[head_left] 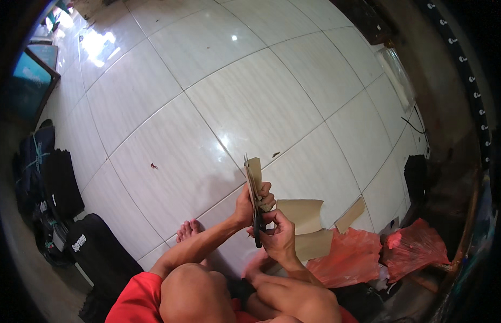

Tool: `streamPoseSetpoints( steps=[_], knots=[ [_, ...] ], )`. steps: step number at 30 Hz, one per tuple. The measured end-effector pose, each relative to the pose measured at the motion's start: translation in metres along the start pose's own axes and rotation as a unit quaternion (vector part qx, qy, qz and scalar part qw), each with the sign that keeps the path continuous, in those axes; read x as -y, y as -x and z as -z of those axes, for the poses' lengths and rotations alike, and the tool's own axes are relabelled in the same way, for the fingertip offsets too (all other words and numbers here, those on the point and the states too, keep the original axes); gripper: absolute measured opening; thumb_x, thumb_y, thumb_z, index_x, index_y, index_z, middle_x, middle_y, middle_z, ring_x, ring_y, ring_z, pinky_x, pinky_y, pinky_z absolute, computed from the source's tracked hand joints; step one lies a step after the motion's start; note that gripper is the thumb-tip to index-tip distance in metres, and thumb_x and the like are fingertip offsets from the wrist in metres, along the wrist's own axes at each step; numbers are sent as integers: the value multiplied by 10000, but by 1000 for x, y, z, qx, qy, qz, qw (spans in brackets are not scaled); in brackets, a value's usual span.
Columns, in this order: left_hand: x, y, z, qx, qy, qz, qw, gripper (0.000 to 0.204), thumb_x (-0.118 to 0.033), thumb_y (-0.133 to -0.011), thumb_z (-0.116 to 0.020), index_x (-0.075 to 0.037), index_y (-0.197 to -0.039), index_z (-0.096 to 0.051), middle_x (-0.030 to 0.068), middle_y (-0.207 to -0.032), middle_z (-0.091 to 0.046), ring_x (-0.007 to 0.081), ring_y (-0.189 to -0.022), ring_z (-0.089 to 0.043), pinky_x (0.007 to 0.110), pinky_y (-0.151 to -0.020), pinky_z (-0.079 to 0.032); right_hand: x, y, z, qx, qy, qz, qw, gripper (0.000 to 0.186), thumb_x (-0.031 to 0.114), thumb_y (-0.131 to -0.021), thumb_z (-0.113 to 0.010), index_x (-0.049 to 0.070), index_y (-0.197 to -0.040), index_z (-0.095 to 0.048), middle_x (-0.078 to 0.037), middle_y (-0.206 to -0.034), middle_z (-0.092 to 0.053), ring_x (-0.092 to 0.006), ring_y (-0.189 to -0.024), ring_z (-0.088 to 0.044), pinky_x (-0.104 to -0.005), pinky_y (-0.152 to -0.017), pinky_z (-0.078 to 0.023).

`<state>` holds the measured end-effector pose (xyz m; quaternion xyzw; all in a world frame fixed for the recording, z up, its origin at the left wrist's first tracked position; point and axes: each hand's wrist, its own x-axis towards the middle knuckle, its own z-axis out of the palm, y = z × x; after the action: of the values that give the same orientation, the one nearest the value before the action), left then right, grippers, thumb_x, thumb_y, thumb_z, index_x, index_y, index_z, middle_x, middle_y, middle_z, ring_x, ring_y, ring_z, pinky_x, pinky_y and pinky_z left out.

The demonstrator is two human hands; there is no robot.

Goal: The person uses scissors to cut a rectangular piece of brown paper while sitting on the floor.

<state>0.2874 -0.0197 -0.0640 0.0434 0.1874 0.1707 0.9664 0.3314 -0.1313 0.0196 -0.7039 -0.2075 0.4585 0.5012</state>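
Observation:
My left hand (pixel 246 204) is closed round a narrow piece of brown cardboard (pixel 255 171), which stands up above the fingers. In my right hand (pixel 279 232) are the black handles of a pair of scissors (pixel 257 237). Their blades point away from me and lie along the cardboard; I cannot tell how far apart they are. Both hands are close together above the tiled floor, in front of my bent knees. Beside my right hand, a larger brown sheet (pixel 301 214) lies on the floor, with a smaller cardboard strip (pixel 350 215) to its right.
Red plastic bags (pixel 347 257) lie at the lower right. Black folded cloth items (pixel 97 247) are stacked along the left side. Small dark scraps (pixel 276 154) dot the pale tiles (pixel 250 91). A clear plastic packet (pixel 397 79) lies at the far right.

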Motion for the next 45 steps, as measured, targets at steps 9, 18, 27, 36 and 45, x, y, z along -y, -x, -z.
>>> streamPoseSetpoints(
  steps=[9,18,27,36,45],
  knots=[
    [-3,5,-5,-25,2,49,998,447,-465,-990,-425,-153,-690,-316,-29,-578,-250,126,-507,-270,298,-470,-245,8,-1,-2,0,24,42,999,379,108,-788,-865,-42,-965,-566,-81,-860,-642,-125,-723,-665,-259,-594,-601],
    [14,4,8,-45,-24,71,996,451,-522,-1006,-410,-167,-730,-377,-39,-594,-328,117,-530,-353,281,-481,-288,2,-5,4,-13,25,64,998,283,26,-839,-794,-41,-980,-558,-66,-838,-642,-115,-676,-650,-270,-596,-606],
    [8,-1,22,-22,-103,28,994,431,-469,-1030,-385,-154,-736,-401,-33,-608,-331,107,-490,-313,286,-453,-221,13,-25,33,-177,-163,40,970,195,30,-892,-703,18,-1029,-565,-43,-879,-652,-119,-813,-645,-277,-637,-553],
    [-15,-2,17,77,51,149,984,353,-426,-1005,-446,-133,-817,-390,-24,-603,-288,115,-515,-267,274,-475,-242,-77,-117,72,-245,330,14,912,395,325,-871,-735,-35,-1008,-653,-217,-879,-704,-381,-840,-683,-465,-764,-520],
    [-16,2,27,104,144,363,915,391,-531,-969,-485,-175,-851,-375,-46,-560,-254,100,-480,-244,256,-470,-221,25,-105,58,-118,84,184,972,432,322,-870,-774,-32,-1101,-685,-130,-989,-737,-209,-916,-701,-346,-819,-534]
  ],
)
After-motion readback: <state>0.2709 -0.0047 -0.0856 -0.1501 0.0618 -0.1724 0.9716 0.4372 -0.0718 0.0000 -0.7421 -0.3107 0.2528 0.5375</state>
